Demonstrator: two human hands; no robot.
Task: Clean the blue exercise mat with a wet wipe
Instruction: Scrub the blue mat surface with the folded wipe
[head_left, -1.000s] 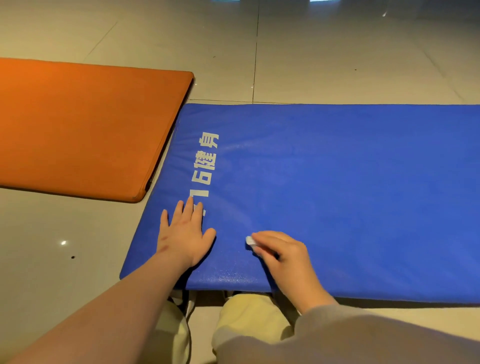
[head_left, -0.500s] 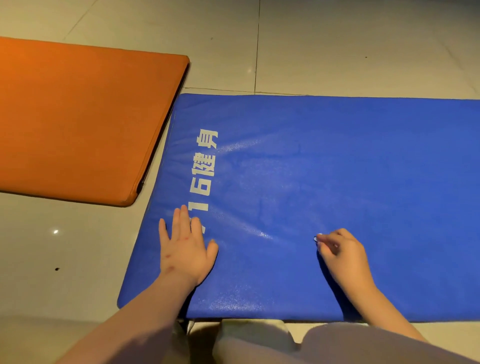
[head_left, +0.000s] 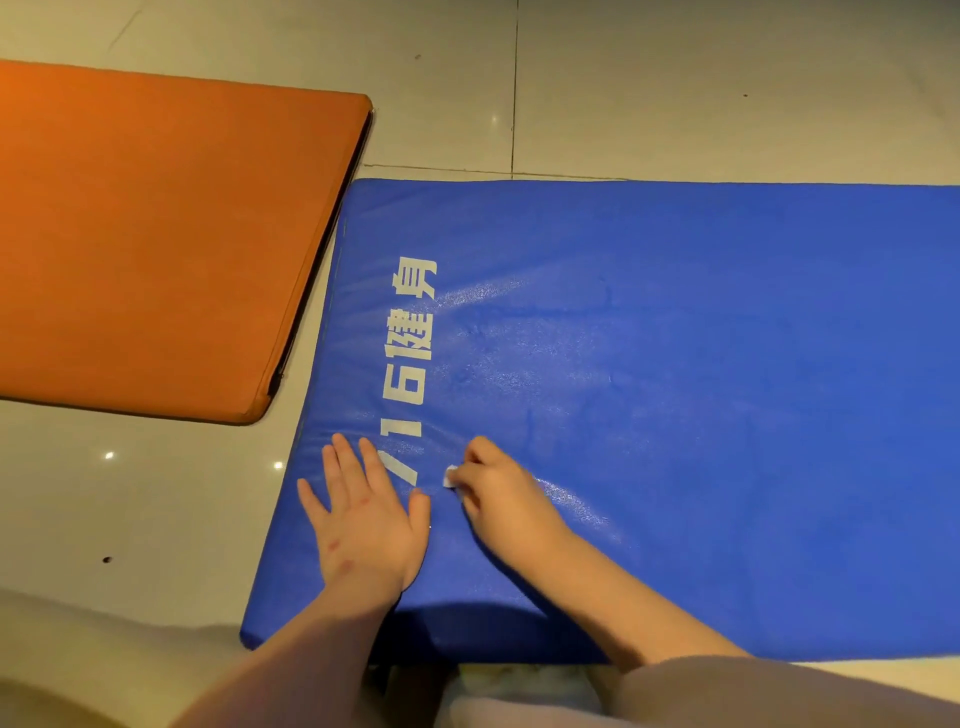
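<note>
Hands both down on the blue padded exercise mat (head_left: 675, 415), which lies flat on the pale tiled floor (head_left: 675, 78), its near-left corner right under the person. Left hand (head_left: 363, 525) is spread flat, fingers straight, palm pressing the mat over the foot of the printed white lettering (head_left: 410, 338). That looks like a brace, pinning the corner so the mat won't slide or ruckle under the rubbing. Right hand (head_left: 506, 499) is curled, fingertips pinching a small white wet wipe (head_left: 451, 475) against the surface just beside the left thumb. Only a scrap of the wipe shows past the fingers, so how it is folded I can't quite say. Bunched small like that, it would put the pressure on one spot. Glossy streaks on the blue vinyl near the right wrist and up by the lettering suggest damp, wiped patches. The long stretch off to the right looks duller, probably yet to be done. Orange padded mat (head_left: 156, 249) sits apart at upper left, angled away, no part of this job.
</note>
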